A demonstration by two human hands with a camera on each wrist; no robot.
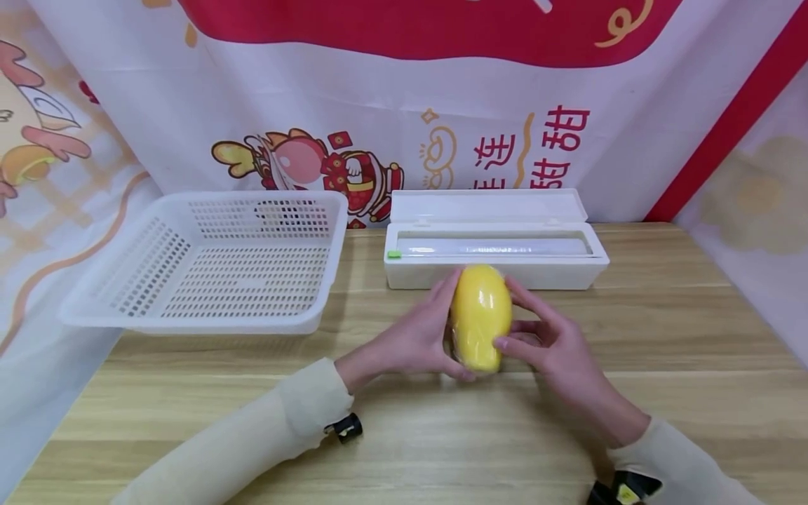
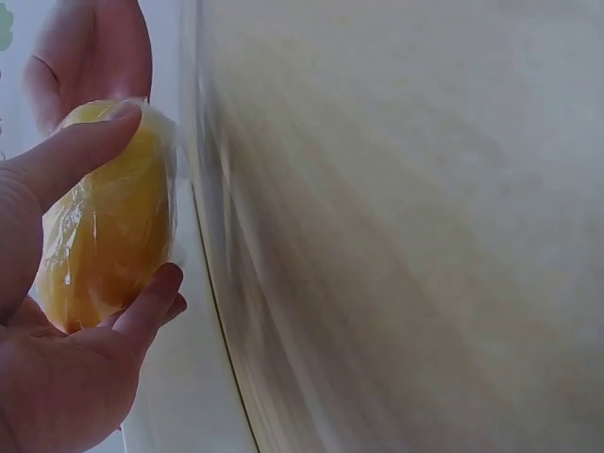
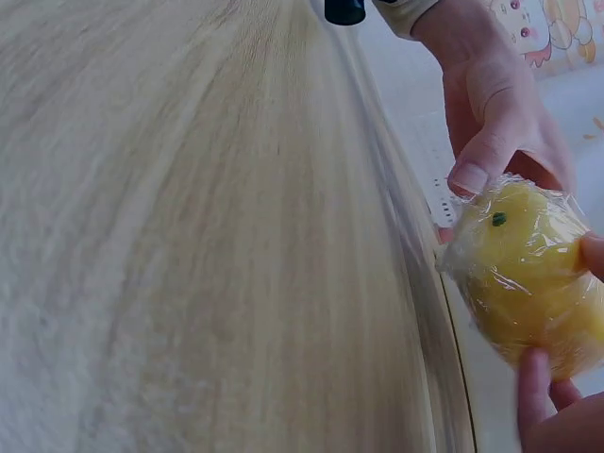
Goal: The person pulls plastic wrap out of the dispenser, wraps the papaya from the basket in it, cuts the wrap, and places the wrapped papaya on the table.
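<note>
A yellow mango (image 1: 482,315) wrapped in clear plastic film is held up between both hands in front of the film box. My left hand (image 1: 419,344) grips its left side, thumb near the lower end. On the other side, my right hand (image 1: 562,351) pinches it between thumb and fingers. Creased film covers the mango (image 2: 118,217) in the left wrist view. The right wrist view shows a small dark green spot at one end of the mango (image 3: 500,219), where the film is bunched up.
Behind the hands stands a white box (image 1: 404,275), lid raised, with a roll of clear film (image 1: 492,246) and a green slider (image 1: 394,254). To the left sits a white perforated basket (image 1: 240,322) on the wooden table (image 1: 410,449). A printed cloth (image 1: 303,91) hangs behind.
</note>
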